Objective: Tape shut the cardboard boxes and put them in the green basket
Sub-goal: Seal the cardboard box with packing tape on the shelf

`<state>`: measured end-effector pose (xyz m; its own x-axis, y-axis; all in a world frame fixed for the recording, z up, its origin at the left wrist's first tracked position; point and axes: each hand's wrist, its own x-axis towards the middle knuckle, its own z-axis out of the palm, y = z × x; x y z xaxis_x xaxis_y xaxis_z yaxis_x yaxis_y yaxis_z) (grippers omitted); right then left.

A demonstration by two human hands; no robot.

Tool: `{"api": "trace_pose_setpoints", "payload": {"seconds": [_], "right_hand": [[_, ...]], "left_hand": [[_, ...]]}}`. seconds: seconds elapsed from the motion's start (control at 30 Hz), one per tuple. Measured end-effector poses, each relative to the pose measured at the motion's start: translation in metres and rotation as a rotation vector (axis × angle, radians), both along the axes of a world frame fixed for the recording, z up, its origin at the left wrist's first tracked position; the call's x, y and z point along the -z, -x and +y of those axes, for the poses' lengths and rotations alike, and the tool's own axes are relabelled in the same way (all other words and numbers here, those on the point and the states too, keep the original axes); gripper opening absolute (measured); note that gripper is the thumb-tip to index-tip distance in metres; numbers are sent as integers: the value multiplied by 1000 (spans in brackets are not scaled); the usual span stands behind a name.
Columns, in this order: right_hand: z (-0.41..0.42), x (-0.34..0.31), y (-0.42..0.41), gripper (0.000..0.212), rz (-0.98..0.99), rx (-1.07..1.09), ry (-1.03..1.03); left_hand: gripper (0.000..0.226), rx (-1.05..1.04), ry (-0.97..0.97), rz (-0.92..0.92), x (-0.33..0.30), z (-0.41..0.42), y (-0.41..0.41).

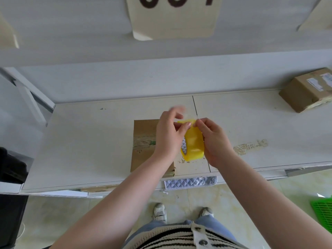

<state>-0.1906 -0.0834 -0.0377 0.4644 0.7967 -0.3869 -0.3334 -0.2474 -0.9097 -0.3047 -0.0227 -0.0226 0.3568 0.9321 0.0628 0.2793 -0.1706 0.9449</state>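
Note:
A yellow roll of tape (194, 143) is held up over the white table between both hands. My right hand (214, 141) grips the roll from its right side, fingertips at its top edge. My left hand (168, 133) holds the roll's left side, and its thumb and fingers pinch at the loose tape end at the top, which is blurred. Under my left hand lies a flat cardboard box (143, 144) with old tape across its seam. A second cardboard box (308, 89) with labels sits at the table's far right. A corner of the green basket (322, 213) shows on the floor at the right.
The white table (80, 141) has a tape scar right of the hands. A quilted cloth (190, 182) hangs below its front edge. A shelf wall with a numbered paper sign (172, 17) stands behind. A dark object (12, 166) sits at the left edge.

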Motion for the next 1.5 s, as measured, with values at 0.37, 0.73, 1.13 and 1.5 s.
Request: {"api": "trace_pose_setpoints", "payload": {"seconds": [0.37, 0.73, 1.13, 1.5], "right_hand": [[0, 8, -7, 21, -238, -10, 5], [3, 6, -18, 7, -627, -167, 7], [-8, 23, -55, 29, 202, -198, 184], [-7, 40, -76, 24, 41, -82, 202]], "left_hand": [[8, 48, -103, 158, 0, 1, -5], [19, -78, 198, 88, 5, 2, -18], [13, -316, 829, -500, -2, 18, -13], [22, -197, 351, 84, 34, 30, -15]]}}
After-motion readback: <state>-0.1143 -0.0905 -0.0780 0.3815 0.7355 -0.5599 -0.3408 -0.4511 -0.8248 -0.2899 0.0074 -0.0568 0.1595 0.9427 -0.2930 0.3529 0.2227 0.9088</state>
